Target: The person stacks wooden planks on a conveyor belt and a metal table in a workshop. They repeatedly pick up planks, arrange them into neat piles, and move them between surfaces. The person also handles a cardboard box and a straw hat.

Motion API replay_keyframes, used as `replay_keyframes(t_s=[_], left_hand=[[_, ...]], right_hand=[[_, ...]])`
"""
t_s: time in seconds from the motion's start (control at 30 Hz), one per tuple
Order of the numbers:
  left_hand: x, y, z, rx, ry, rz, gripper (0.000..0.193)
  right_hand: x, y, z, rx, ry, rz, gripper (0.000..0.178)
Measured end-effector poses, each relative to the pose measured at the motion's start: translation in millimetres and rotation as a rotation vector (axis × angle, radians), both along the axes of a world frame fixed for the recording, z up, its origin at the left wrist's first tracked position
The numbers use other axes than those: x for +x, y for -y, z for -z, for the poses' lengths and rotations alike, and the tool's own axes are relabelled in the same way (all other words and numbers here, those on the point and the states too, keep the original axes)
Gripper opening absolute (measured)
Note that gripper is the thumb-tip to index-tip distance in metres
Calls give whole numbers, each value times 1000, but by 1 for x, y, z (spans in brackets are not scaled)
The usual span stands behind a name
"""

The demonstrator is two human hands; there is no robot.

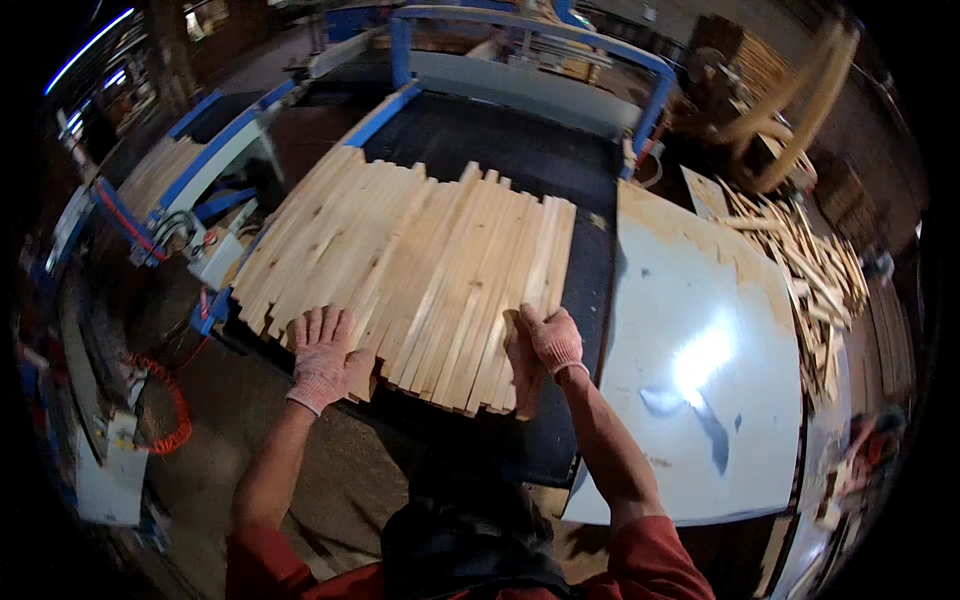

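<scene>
Many pale wooden strips (400,270) lie side by side as a wide sheet with uneven ends on a black conveyor belt (500,135). My left hand (325,352), in a pale knitted glove, rests flat near the sheet's near left end with its fingers spread. At the near right corner is my right hand (553,338), gloved alike. It is closed at the outermost wooden strip (552,260), thumb toward the top of the wood and the other fingers curled; their tips are hidden.
A shiny light-coloured table panel (705,370) adjoins the belt on the right, with a heap of loose wood pieces (810,270) beyond it. A blue frame (540,25) spans the belt's far end. To the left stand another conveyor (165,170) and a coiled red hose (180,415).
</scene>
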State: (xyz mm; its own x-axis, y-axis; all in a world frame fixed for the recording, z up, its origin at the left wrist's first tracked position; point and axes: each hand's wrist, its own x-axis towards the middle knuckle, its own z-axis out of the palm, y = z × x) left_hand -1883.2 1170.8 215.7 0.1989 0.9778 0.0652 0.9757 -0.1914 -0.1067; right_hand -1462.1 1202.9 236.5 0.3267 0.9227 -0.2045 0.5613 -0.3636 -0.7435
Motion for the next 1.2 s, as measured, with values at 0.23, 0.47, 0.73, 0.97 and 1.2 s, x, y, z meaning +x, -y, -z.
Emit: replay_keyframes(t_s=[0.23, 0.47, 0.73, 0.97, 1.2], left_hand=[[31, 14, -28, 32, 334, 4, 81], [151, 84, 55, -354, 1499, 272, 53], [486, 360, 26, -1257, 1239, 738, 42], [690, 533, 45, -1691, 773, 907, 44], [845, 648, 89, -1817, 434, 983, 49]], right_hand=[[41, 56, 33, 109, -144, -137, 62], [63, 265, 24, -55, -850, -389, 63], [232, 593, 91, 165, -1057, 266, 59], [312, 861, 146, 454, -1315, 1081, 27], [357, 992, 201, 612, -1412, 1585, 38]])
